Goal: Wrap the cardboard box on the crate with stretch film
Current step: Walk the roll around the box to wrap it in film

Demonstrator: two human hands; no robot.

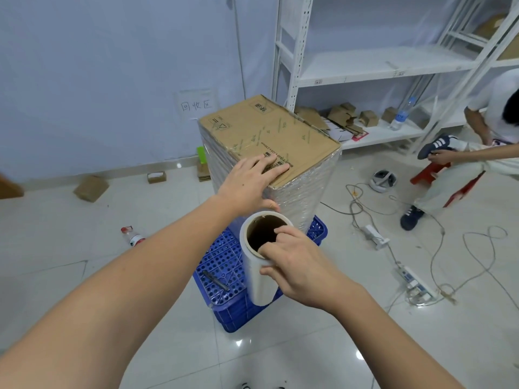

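A tall cardboard box [269, 130] stands upright on a blue perforated plastic crate [222, 265]. Its sides are covered in layers of clear stretch film [306, 197]; the brown top is bare. My left hand [250, 181] rests flat with straight fingers on the near corner of the box top. My right hand [292, 265] grips a roll of stretch film [258, 273] held upright just in front of the box, with two fingers hooked inside the cardboard core and the thumb on the outside.
A dark cutter-like tool [215, 280] lies on the crate. Cables and power strips [415, 282] sprawl over the floor at right, near a seated person [474, 147] on a red stool. White shelving [373, 66] stands behind. A bottle [133, 237] and small boxes [91, 188] lie at left.
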